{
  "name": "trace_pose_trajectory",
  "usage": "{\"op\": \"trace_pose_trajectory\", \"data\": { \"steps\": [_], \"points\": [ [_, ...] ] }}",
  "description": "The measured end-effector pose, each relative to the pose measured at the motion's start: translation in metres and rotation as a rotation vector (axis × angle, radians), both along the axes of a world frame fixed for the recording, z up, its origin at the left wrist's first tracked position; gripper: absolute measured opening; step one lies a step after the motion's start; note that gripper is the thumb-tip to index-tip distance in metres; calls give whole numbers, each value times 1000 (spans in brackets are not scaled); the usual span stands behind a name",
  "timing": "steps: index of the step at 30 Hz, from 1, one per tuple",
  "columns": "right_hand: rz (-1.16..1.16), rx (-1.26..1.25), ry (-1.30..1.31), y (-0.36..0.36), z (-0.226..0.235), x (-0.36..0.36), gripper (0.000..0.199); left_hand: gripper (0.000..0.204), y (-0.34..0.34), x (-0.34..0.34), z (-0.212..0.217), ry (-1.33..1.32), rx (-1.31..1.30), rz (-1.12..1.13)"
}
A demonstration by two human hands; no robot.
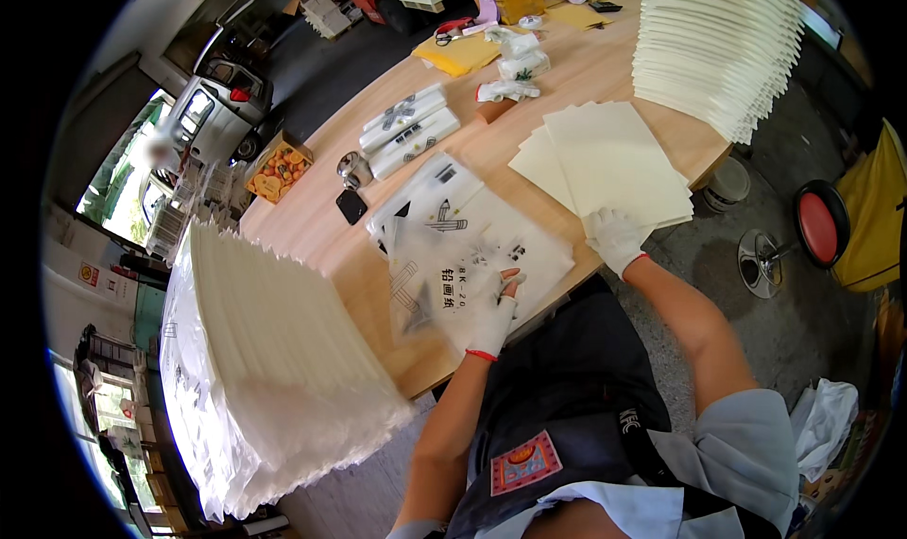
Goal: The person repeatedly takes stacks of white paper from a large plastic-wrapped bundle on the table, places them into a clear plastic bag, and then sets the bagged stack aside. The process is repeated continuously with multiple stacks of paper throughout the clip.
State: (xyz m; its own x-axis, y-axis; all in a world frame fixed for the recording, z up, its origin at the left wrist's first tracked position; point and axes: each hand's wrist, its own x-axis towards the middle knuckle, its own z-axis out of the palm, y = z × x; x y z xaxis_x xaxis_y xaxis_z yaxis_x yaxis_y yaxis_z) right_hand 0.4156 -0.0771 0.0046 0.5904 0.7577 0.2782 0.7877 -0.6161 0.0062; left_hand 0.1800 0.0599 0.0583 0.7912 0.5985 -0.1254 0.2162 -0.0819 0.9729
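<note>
A: What are the hands doing?

B: Both wear white gloves. The left hand [493,305] lies on a clear printed plastic bag [472,256], fingers close together and a bare fingertip showing, seemingly pinning it to the wooden counter [312,227] at the near edge. Whether it pinches the film or only presses, I cannot tell.

A: And the other?

B: The right hand [614,239] rests on the near corner of a small fanned pile of cream paper sheets [609,161], fingers curled over the edge as if to lift the top sheet. I judge it closed on that sheet, though the grip is partly hidden.

A: Why fanned?

B: Probably so that each sheet can be picked off singly. The bag sits just beside the pile, within easy reach of both hands.

A: Any counts?

B: One bag under the hand, with more flat ones beneath it; their number is unclear. Three wrapped white packs [409,128] lie side by side farther along. Two tall stacks of paper: one at the far right corner [718,48], one close on the left [274,369]. A black phone [351,205] lies near the packs, and a box of oranges [279,171] sits just past the counter's edge.
</note>
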Motion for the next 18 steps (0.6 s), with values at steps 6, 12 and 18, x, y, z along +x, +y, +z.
{"op": "trace_pose_trajectory", "data": {
  "steps": [6,12,18],
  "points": [
    [222,-65,114,-10,49,3,29,26,-2,40,-6,12,0,-184],
    [614,400,386,-37,84,-115,38,31,2,44,-43,187,-429,7],
    [-156,791,1454,-82,4,-56,32,46,11,9,52,219,-501,-141]
  ]
}}
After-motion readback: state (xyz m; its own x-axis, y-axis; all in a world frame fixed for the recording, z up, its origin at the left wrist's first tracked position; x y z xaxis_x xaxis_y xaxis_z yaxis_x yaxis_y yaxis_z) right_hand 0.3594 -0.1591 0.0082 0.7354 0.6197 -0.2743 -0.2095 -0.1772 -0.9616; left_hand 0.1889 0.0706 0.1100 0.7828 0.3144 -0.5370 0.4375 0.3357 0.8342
